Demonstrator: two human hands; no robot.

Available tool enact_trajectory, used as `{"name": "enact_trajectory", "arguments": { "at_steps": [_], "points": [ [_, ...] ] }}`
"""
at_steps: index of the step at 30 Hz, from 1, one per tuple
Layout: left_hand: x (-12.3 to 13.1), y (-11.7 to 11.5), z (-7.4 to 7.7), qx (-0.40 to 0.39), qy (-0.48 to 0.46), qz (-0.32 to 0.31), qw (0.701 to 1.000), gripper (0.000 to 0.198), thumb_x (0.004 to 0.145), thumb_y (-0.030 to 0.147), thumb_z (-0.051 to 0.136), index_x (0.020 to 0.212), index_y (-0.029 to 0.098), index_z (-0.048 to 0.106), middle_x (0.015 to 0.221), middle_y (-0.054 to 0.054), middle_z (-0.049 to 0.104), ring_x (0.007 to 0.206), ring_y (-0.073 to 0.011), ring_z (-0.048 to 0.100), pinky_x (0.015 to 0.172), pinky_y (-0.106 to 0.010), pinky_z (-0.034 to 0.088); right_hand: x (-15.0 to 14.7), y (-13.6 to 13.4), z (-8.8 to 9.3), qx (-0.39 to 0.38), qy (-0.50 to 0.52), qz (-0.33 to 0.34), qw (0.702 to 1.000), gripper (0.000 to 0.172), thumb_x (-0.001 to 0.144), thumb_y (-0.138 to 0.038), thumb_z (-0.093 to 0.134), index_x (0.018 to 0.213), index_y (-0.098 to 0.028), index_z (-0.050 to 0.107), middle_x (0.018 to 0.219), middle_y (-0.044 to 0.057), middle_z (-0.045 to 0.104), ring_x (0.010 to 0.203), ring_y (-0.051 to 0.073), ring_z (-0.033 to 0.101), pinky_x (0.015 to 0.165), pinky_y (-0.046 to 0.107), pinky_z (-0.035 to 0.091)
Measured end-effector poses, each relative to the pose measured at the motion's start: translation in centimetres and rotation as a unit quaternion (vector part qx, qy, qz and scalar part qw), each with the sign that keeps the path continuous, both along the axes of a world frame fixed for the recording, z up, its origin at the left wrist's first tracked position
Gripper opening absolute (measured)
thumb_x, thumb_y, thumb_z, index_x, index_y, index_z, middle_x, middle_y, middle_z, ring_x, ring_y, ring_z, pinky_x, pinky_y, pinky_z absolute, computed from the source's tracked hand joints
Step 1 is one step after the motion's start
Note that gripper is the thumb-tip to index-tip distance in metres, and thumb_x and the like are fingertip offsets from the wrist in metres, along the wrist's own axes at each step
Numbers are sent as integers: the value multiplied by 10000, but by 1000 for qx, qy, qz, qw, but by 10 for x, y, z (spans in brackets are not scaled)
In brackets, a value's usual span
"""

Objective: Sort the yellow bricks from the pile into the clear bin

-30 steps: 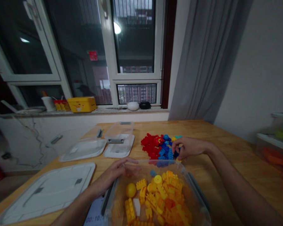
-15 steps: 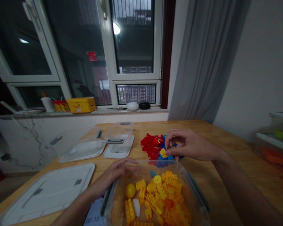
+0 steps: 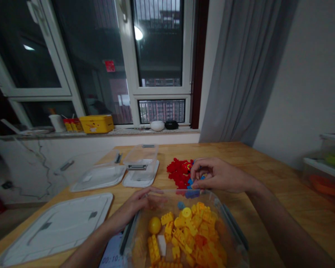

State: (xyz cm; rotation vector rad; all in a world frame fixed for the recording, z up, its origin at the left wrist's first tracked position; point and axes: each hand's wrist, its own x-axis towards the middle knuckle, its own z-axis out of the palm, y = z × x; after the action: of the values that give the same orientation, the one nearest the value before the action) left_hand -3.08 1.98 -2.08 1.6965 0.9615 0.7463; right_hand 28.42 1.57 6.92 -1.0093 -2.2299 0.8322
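Observation:
My left hand (image 3: 145, 199) grips the far left rim of a clear plastic box (image 3: 136, 238), some fingers showing through its wall. Inside the box lie many yellow toy building bricks (image 3: 201, 227), a yellow ball (image 3: 154, 225) and one white piece (image 3: 162, 245). Beyond the far rim, my right hand (image 3: 212, 175) is over a pile of blue bricks (image 3: 190, 182), fingers curled in and thumb low. Whatever is between its fingertips is hidden. Red toy pieces (image 3: 180, 173) are heaped just left of that hand.
A large white lid (image 3: 58, 227) lies at the left. Behind it are smaller lids, with clear boxes (image 3: 141, 160) standing on them. A screen with digits (image 3: 110, 253) is partly under the box. More boxes (image 3: 326, 175) stand at the far right.
The yellow brick that showed in my right fingertips is no longer visible. That hand has shifted slightly left and turned lower over the blue pile. My left hand stays on the rim.

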Motion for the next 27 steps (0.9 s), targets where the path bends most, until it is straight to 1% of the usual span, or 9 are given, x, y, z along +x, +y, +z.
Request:
{"name": "enact_trajectory", "arguments": {
  "at_steps": [3,8,11,13,15,19,21,24,27],
  "points": [
    [0,0,0,-7,-2,-1,1000,421,812,188,540,1179,231,741,1328,-34,713,1237,-311,603,1076,-396,397,6,10,-5,-3,-12,-25,1000,215,812,-381,731,885,-190,665,836,-1,694,693,136,672,622,235,521],
    [-3,1,-2,-3,-2,4,1000,403,817,217,556,1185,222,720,1278,-48,734,1196,-328,626,1006,-398,449,18,36,-23,-23,-39,-99,994,206,819,-357,689,915,-186,622,785,13,699,638,154,689,571,243,538],
    [-4,2,-4,-7,-9,-4,1000,415,812,201,550,1194,230,708,1262,-45,739,1217,-330,612,1035,-406,428,25,49,-35,-64,-85,-113,988,179,794,-309,692,892,-180,615,770,16,692,639,160,693,560,241,545],
    [-5,3,-5,-16,-17,-13,1000,426,801,175,544,1190,240,705,1243,-35,746,1222,-320,610,1052,-404,415,30,55,-44,-109,-110,-105,982,206,768,-300,706,903,-173,614,782,20,691,635,167,699,539,246,553],
    [-6,4,-5,-6,-22,-28,999,407,790,169,554,1155,235,723,1228,-29,748,1216,-313,607,1058,-391,410,35,60,-51,-155,-140,-81,975,264,742,-319,732,927,-168,621,768,19,702,616,169,701,533,253,563],
    [-7,8,-8,30,-26,-68,997,413,769,165,560,1136,216,741,1195,-33,742,1179,-303,607,1048,-378,409,38,65,-64,-253,-196,-50,946,429,659,-379,808,988,-165,633,732,21,734,590,168,701,543,259,579],
    [-7,9,-9,32,-30,-78,996,448,748,145,549,1148,220,735,1188,-31,740,1164,-297,612,1036,-375,410,36,67,-70,-296,-208,-50,931,472,608,-354,833,986,-160,629,724,26,736,600,177,707,530,260,585],
    [-8,9,-10,30,-23,-83,996,447,752,161,550,1158,220,727,1184,-37,737,1160,-301,615,1028,-376,406,33,69,-79,-328,-247,-46,911,441,563,-259,821,942,-155,621,696,20,722,584,179,701,498,257,584],
    [-8,8,-9,42,-11,-88,995,415,793,211,547,1169,212,723,1199,-49,730,1176,-313,609,1033,-383,399,30,72,-90,-333,-308,-44,890,456,527,-182,800,941,-167,610,667,-4,703,555,185,696,487,267,581]
  ]
}}
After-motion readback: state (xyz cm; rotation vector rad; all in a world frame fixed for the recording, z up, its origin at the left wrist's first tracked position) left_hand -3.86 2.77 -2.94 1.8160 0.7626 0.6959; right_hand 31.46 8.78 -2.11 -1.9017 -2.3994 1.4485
